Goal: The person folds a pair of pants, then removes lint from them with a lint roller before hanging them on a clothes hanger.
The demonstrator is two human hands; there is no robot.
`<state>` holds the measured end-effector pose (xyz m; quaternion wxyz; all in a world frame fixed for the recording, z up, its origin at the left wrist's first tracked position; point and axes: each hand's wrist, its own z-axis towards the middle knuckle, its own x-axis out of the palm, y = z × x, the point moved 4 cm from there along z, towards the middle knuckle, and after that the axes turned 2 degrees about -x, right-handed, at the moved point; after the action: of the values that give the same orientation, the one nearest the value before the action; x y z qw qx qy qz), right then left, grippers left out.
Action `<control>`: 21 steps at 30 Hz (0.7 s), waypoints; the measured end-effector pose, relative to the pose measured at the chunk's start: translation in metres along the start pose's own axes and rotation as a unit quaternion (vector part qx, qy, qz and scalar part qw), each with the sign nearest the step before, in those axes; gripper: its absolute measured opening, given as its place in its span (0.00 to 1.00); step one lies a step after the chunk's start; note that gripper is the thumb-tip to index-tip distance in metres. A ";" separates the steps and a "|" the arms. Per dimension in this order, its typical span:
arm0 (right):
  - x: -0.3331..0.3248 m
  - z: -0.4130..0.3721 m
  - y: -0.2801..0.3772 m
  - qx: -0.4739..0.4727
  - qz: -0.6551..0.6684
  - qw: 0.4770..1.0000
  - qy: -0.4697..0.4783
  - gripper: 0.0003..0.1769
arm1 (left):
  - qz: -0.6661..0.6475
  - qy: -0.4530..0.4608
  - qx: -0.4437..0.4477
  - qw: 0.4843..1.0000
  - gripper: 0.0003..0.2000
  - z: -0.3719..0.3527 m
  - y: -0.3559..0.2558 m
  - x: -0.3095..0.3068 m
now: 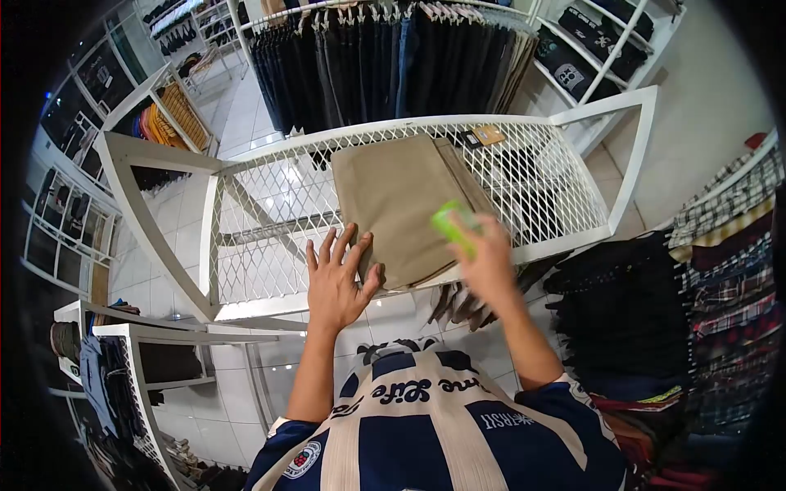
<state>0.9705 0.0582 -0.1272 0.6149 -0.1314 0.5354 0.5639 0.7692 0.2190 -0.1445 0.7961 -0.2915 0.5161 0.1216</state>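
A folded pair of beige trousers lies on the white mesh rack, its tags sticking out at the far right. My left hand rests at the near left edge of the trousers. Its fingers are spread, with some tips on the cloth. My right hand is closed around a small bright green tool over the right part of the trousers. Motion blurs this hand and the tool, so the tool's exact kind and whether it touches the cloth cannot be made out.
Behind the rack hangs a row of dark trousers on a rail. Shirts and a dark garment stack stand close on the right. Another white rack with clothes is at the lower left. White raised frames bound the mesh rack's ends.
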 end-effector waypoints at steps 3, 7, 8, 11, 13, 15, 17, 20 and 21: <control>-0.032 0.013 -0.039 0.086 -0.103 0.989 -0.060 0.30 | -0.005 0.000 -0.006 1.000 0.28 -0.006 0.000 0.001; -0.027 -0.001 0.033 -0.031 0.071 0.994 -0.071 0.31 | -0.006 -0.009 -0.001 1.000 0.29 -0.002 0.001 0.002; -0.012 -0.012 0.050 -0.105 0.079 0.991 -0.033 0.32 | -0.003 -0.008 0.003 1.000 0.29 -0.002 0.001 0.002; 0.014 -0.018 0.024 -0.079 0.015 0.997 -0.014 0.33 | 0.008 0.000 0.004 1.000 0.28 -0.001 -0.001 0.000; -0.011 0.000 -0.029 0.024 -0.077 0.994 -0.070 0.31 | 0.008 0.003 -0.005 1.000 0.28 -0.002 -0.001 0.001; -0.034 0.005 -0.076 0.109 -0.107 0.983 -0.101 0.29 | 0.002 0.007 -0.008 1.000 0.28 -0.006 -0.001 0.000; -0.044 0.015 -0.099 0.117 -0.097 0.980 -0.129 0.29 | -0.003 -0.002 -0.005 1.000 0.28 0.001 -0.001 0.000; -0.034 0.011 -0.113 0.132 -0.073 0.981 -0.123 0.28 | -0.004 0.002 -0.003 1.000 0.28 -0.005 0.000 0.002; -0.028 0.012 -0.111 0.132 -0.084 0.981 -0.115 0.28 | -0.005 0.000 -0.002 1.000 0.28 -0.005 0.000 0.002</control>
<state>1.0746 0.0148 -0.1488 0.7294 -0.0283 0.5181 0.4457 0.7661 0.2157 -0.1475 0.7963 -0.2959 0.5142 0.1184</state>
